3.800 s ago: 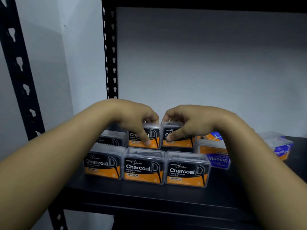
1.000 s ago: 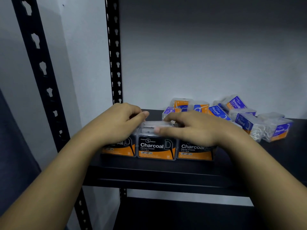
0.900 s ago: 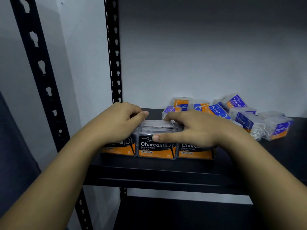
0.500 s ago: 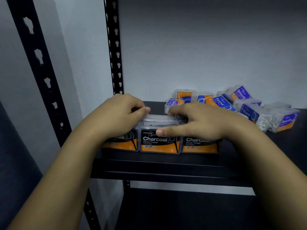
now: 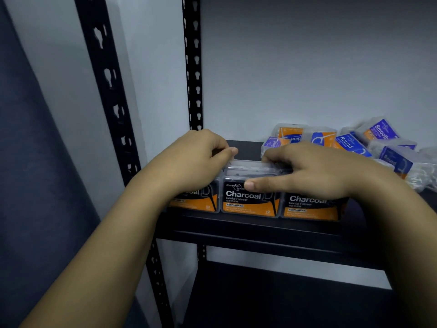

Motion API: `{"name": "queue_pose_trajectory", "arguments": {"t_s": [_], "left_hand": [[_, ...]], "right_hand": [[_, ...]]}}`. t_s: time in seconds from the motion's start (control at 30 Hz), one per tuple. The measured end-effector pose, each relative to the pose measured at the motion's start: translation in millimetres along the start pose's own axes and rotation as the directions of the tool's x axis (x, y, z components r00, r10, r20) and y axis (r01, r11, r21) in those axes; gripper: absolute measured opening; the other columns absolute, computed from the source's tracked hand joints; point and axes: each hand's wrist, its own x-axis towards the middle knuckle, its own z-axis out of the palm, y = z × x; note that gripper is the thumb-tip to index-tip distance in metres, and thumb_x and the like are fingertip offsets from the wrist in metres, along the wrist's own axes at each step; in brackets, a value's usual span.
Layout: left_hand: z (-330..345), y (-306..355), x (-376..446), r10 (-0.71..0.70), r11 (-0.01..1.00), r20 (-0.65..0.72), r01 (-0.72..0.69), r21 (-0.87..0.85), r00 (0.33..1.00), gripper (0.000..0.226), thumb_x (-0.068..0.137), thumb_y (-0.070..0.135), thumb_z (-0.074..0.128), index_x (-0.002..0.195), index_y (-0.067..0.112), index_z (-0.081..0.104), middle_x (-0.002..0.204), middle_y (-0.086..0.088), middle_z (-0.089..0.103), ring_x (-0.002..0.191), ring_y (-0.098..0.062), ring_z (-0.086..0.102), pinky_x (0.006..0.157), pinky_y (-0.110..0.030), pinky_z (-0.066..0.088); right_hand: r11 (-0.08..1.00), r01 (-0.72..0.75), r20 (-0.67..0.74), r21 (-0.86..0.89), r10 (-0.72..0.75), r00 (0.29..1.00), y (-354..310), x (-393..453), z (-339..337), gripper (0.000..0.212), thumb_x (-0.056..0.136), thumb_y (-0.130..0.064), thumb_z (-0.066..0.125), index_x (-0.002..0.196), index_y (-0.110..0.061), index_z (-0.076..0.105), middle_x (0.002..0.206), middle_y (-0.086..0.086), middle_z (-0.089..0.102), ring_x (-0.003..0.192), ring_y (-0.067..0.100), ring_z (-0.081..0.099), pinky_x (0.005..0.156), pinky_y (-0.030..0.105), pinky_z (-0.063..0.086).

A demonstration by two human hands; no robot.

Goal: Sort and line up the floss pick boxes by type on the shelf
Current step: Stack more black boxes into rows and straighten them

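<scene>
Three black-and-orange Charcoal floss boxes stand side by side at the shelf's front edge: left (image 5: 197, 202), middle (image 5: 248, 200), right (image 5: 307, 207). Behind the middle one I see the clear lid of another box (image 5: 248, 165). My left hand (image 5: 196, 162) lies over the left box, fingers curled down behind it and the thumb reaching toward the middle lid. My right hand (image 5: 312, 171) covers the right box, thumb pressed on the middle box's front and fingers curled over the back. Purple-and-orange Smooth and Round boxes (image 5: 378, 134) lie jumbled at the back right.
The black shelf board (image 5: 260, 230) has a raised front lip. A perforated black upright (image 5: 192, 67) stands at the back left corner and another (image 5: 106, 79) nearer me on the left. A pale wall closes the back. A lower shelf (image 5: 283, 299) shows below.
Both hands came from the back-row boxes onto the front row. In the last second they stay there, the right thumb sliding down the middle box's front, while the view shifts slightly.
</scene>
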Motion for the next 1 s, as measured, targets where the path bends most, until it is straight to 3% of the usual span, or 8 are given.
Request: {"name": "queue_pose_trajectory", "arguments": {"t_s": [0.1, 0.2, 0.27, 0.37, 0.47, 0.57, 0.8, 1.0], "left_hand": [[-3.7, 0.9, -2.3, 0.021, 1.000, 0.032, -0.022, 0.010, 0.999, 0.049, 0.104, 0.049, 0.042, 0.094, 0.014, 0.074, 0.067, -0.007, 0.066, 0.056, -0.017, 0.056, 0.051, -0.028, 0.039], [-16.7, 2.2, -2.3, 0.049, 0.998, 0.175, -0.054, 0.023, 0.983, 0.053, 0.100, 0.060, 0.040, 0.098, 0.019, 0.073, 0.080, -0.006, 0.071, 0.071, -0.018, 0.065, 0.068, -0.034, 0.050], [-32.6, 5.4, -1.8, 0.037, 0.998, 0.335, -0.049, 0.030, 0.942, 0.057, 0.090, 0.072, 0.043, 0.114, 0.028, 0.070, 0.097, 0.005, 0.074, 0.089, -0.011, 0.068, 0.087, -0.036, 0.055], [-56.2, 13.0, 0.1, -0.074, 0.979, 0.540, -0.041, 0.199, 0.838, 0.087, 0.064, 0.076, 0.070, 0.140, 0.038, 0.051, 0.127, 0.026, 0.059, 0.116, 0.000, 0.058, 0.104, -0.025, 0.045], [-63.0, 22.1, 7.9, -0.188, 0.918, 0.557, -0.058, 0.393, 0.809, 0.103, 0.051, 0.068, 0.087, 0.142, 0.042, 0.047, 0.133, 0.026, 0.054, 0.121, -0.005, 0.055, 0.103, -0.026, 0.044], [-57.5, 24.2, 14.1, -0.222, 0.897, 0.551, -0.052, 0.438, 0.805, 0.095, 0.048, 0.068, 0.089, 0.133, 0.041, 0.055, 0.117, 0.022, 0.065, 0.103, -0.008, 0.066, 0.098, -0.035, 0.055], [-51.5, 13.6, 12.9, -0.189, 0.923, 0.520, -0.031, 0.384, 0.833, 0.071, 0.052, 0.064, 0.090, 0.113, 0.038, 0.064, 0.094, 0.019, 0.071, 0.081, -0.003, 0.069, 0.078, -0.028, 0.058], [-44.9, 7.7, 10.6, -0.142, 0.936, 0.486, -0.043, 0.350, 0.862, 0.073, 0.051, 0.065, 0.090, 0.113, 0.042, 0.058, 0.098, 0.019, 0.066, 0.085, -0.003, 0.064, 0.070, -0.025, 0.048]], "right_hand": [[1.000, 0.002, 0.014, 0.004, -0.002, 1.000, -3.8, -0.2, 0.1, 0.073, 0.063, -0.096, 0.047, 0.089, -0.030, 0.064, 0.081, -0.006, 0.065, 0.074, 0.008, 0.061, 0.069, 0.033, 0.046], [1.000, 0.000, 0.021, 0.007, 0.000, 1.000, -5.1, -0.1, -0.6, 0.071, 0.063, -0.095, 0.047, 0.090, -0.032, 0.064, 0.082, -0.006, 0.065, 0.076, 0.008, 0.061, 0.068, 0.032, 0.044], [1.000, 0.003, 0.022, 0.008, -0.004, 1.000, -5.2, 0.4, -0.6, 0.072, 0.062, -0.095, 0.047, 0.089, -0.030, 0.064, 0.082, -0.005, 0.065, 0.075, 0.009, 0.060, 0.067, 0.032, 0.042], [1.000, 0.002, 0.015, 0.009, -0.002, 1.000, -5.5, -0.4, 0.1, 0.070, 0.063, -0.093, 0.048, 0.088, -0.029, 0.064, 0.084, -0.005, 0.066, 0.077, 0.009, 0.061, 0.071, 0.033, 0.045], [1.000, -0.008, 0.016, 0.011, 0.008, 1.000, -6.2, -2.2, -0.1, 0.070, 0.064, -0.093, 0.047, 0.091, -0.031, 0.065, 0.087, -0.006, 0.068, 0.080, 0.008, 0.062, 0.075, 0.033, 0.047], [1.000, -0.012, 0.008, 0.009, 0.012, 1.000, -6.7, -4.0, 0.0, 0.070, 0.064, -0.094, 0.047, 0.090, -0.031, 0.064, 0.086, -0.006, 0.067, 0.080, 0.009, 0.062, 0.074, 0.033, 0.047], [1.000, -0.023, -0.014, 0.001, 0.023, 1.000, -6.7, -4.9, 1.6, 0.067, 0.067, -0.093, 0.050, 0.089, -0.031, 0.064, 0.086, -0.006, 0.067, 0.080, 0.010, 0.062, 0.071, 0.033, 0.045], [0.999, -0.003, 0.000, -0.036, 0.003, 1.000, -6.5, -6.4, 0.5, 0.063, 0.064, -0.089, 0.063, 0.088, -0.031, 0.061, 0.082, -0.008, 0.064, 0.076, 0.006, 0.060, 0.066, 0.030, 0.043]]}}
